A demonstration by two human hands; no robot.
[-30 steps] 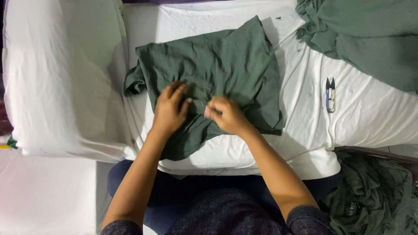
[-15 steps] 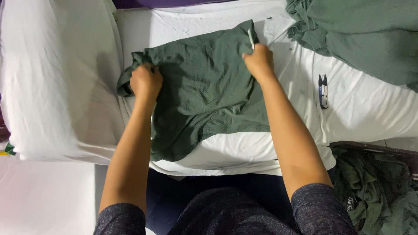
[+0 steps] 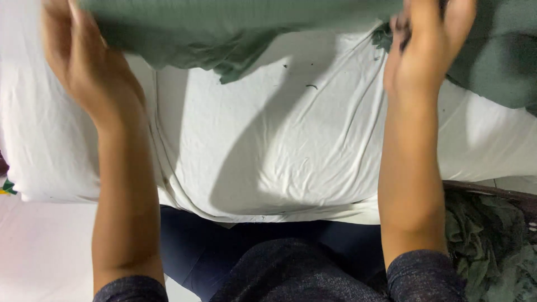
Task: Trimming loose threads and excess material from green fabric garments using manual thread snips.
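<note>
A dark green garment hangs stretched across the top of the head view, lifted off the white sheet. My left hand grips its left edge at the upper left. My right hand grips its right edge at the upper right. Both forearms reach up from the bottom of the view. The garment's upper part is cut off by the frame. Its shadow falls on the sheet between my arms.
A second green cloth lies at the right edge on the sheet. A heap of dark green fabric sits in a container at the lower right. A white pillow-like bulge lies at the left.
The garment lay flat on the sheet with my hands at its two sides. Now both hands have raised it up toward the camera, leaving the sheet bare beneath.
</note>
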